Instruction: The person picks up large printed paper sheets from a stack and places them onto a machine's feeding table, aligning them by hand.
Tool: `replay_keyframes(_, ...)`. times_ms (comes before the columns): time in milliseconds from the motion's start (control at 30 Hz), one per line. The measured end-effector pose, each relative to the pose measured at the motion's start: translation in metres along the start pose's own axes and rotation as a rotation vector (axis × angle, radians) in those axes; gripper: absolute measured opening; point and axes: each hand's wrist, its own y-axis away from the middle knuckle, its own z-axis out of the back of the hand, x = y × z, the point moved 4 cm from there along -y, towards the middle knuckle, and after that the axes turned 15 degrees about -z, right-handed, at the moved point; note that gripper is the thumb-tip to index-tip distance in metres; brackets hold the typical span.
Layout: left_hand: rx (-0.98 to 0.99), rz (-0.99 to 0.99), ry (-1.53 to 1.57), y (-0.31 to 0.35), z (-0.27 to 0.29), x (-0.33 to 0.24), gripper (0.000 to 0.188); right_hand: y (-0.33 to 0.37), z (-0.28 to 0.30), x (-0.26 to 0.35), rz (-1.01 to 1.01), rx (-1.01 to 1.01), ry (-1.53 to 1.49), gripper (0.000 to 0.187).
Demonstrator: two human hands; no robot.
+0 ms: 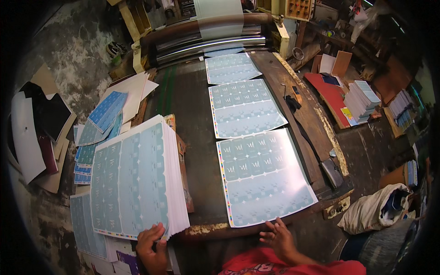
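Beside the near corner of a tall stack of pale blue printed sheets [133, 178], my left hand [152, 247] has its fingertips on the top sheet and its thumb at the edge, closed on that corner. My right hand [280, 240] is raised with fingers apart, close to the front edge of the nearest printed sheet [266, 178] on the machine's bed; whether it touches is hard to tell. That sheet lies flat and shiny. Beyond it, a second printed sheet [245, 107] and a third printed sheet [231, 68] lie in a row toward the rollers [211, 43].
A clear film [220, 18] hangs over the rollers at the back. Blue sheets and boards [107, 112] lie left, behind the stack. Along the bed's right side are a dark strap [305, 133] and a black box [332, 173]. A white sack [376, 206] stands at right.
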Motion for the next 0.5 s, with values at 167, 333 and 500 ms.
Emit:
replay_keyframes(167, -0.076, 0.029, -0.004, 0.0, -0.005, -0.006, 0.037, -0.077, -0.126, 0.116, 0.639, 0.189, 0.998, 0.055)
replay_keyframes(333, -0.177, -0.079, -0.132, -0.019, -0.007, -0.015, 0.025, -0.274, -0.242, 0.224, 1.253, -0.252, 1.674, 0.073)
replay_keyframes(500, -0.172, -0.087, -0.128, -0.017, -0.007, -0.007, 0.023, -0.371, -0.26, 0.305, 1.171, -0.448, 2.019, 0.079)
